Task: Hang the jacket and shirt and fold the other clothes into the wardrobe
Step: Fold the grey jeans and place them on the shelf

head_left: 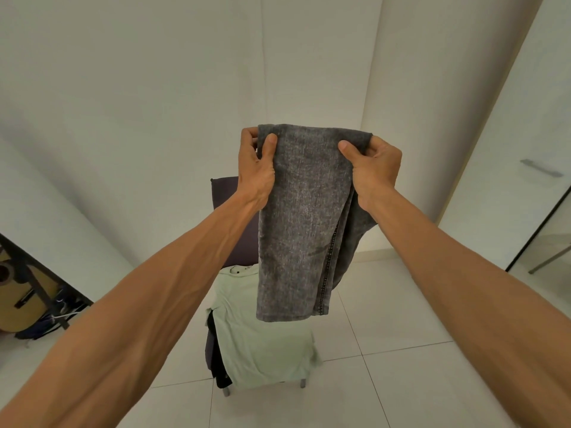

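Grey washed jeans hang folded in the air in front of me. My left hand pinches their top left corner with the thumb on the front. My right hand grips the top right corner the same way. Below them a pale green T-shirt lies spread over the seat of a dark chair. A black garment sticks out from under the T-shirt at the chair's left side.
A white wardrobe door with a metal handle stands at the right, with a mirror or glass panel beside it. A guitar and a dark stand lean at the far left. The floor has white tiles.
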